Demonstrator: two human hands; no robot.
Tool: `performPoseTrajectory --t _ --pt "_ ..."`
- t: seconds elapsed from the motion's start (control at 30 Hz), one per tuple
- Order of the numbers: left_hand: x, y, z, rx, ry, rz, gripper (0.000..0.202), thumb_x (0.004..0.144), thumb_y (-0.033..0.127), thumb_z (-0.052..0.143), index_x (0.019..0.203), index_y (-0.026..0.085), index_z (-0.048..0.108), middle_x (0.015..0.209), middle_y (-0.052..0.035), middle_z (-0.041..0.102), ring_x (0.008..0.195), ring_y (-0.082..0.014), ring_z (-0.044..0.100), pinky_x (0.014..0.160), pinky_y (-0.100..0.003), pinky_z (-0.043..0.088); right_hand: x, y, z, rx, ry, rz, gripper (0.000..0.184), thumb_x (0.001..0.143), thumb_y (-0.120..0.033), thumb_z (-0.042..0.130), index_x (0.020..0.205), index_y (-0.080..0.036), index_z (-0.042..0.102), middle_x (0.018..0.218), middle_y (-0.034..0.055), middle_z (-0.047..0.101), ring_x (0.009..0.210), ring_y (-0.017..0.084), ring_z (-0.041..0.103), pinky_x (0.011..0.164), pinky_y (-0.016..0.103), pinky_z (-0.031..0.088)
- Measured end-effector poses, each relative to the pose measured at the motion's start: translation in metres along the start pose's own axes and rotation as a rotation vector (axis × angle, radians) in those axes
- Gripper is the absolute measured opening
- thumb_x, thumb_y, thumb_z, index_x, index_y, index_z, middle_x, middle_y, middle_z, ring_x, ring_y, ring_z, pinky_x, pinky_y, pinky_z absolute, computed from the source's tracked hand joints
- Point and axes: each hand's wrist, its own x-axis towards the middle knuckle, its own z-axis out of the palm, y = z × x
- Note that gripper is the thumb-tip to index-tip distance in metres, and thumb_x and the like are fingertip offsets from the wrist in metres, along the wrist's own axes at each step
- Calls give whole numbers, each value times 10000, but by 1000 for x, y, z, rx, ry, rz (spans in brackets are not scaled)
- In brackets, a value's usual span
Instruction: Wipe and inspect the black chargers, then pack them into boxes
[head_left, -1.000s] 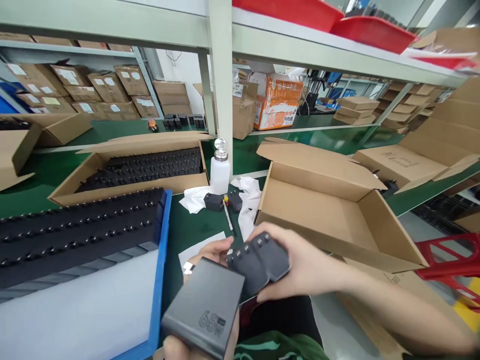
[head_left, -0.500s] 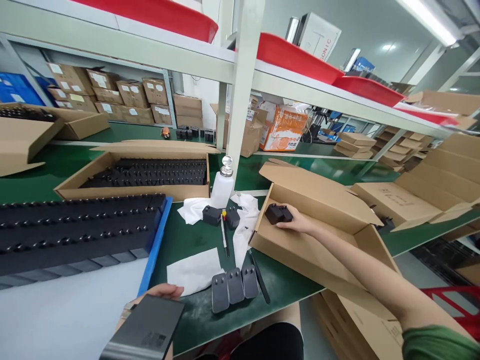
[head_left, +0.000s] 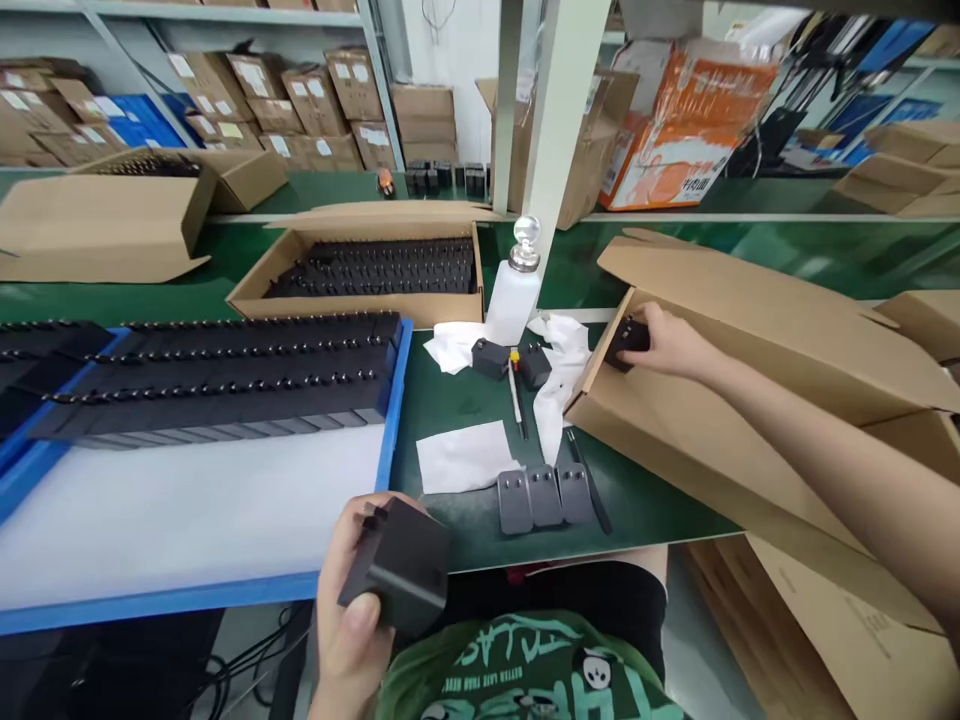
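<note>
My left hand (head_left: pixel 346 610) is closed around a black power adapter (head_left: pixel 411 565) near the table's front edge, its prongs toward my fingers. Inside the open cardboard box (head_left: pixel 720 430), my right hand (head_left: pixel 670 343) grips another black power adapter (head_left: pixel 627 342) at the left end wall; my fingers partly cover it. Between the hands, three adapters (head_left: pixel 545 498) lie side by side with prongs up, beside a flat white cloth (head_left: pixel 461 458). Two more black adapters, one at the left (head_left: pixel 489 358) and one at the right (head_left: pixel 535 366), flank a pen (head_left: pixel 515 392).
A blue-edged tray (head_left: pixel 396 400) at left bears rows of black adapters. Behind it stands a carton (head_left: pixel 360 306) filled with similar pieces. A white pump bottle (head_left: pixel 512 300) stands by the post (head_left: pixel 566 130). Right of the three adapters lies a thin black tool (head_left: pixel 591 484).
The view has tilted down and shifted. My left hand has turned its adapter so the prongs show. My right hand, still gripping, has moved closer to the box's left end wall.
</note>
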Motion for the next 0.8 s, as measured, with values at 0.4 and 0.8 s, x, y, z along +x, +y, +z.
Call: performPoseTrajectory --t 0.4,0.8 --pt "12 11 -10 964 -556 157 371 869 394 625 1172 236 481 1053 -62 630 943 -214 640 733 -278 532 -138 -70 -61 124 163 -410 406 947 -421 580 1287 -201 552 1144 83 650 996 191 639 897 325 544" --pt "23 36 73 1243 -623 576 696 828 499 694 1347 83 488 1369 -185 565 1279 -384 481 1048 -531 412 -234 -85 41 909 158 45 481 922 -239 622 1380 -306 489 1329 72 554 1055 182 584 845 311 551"
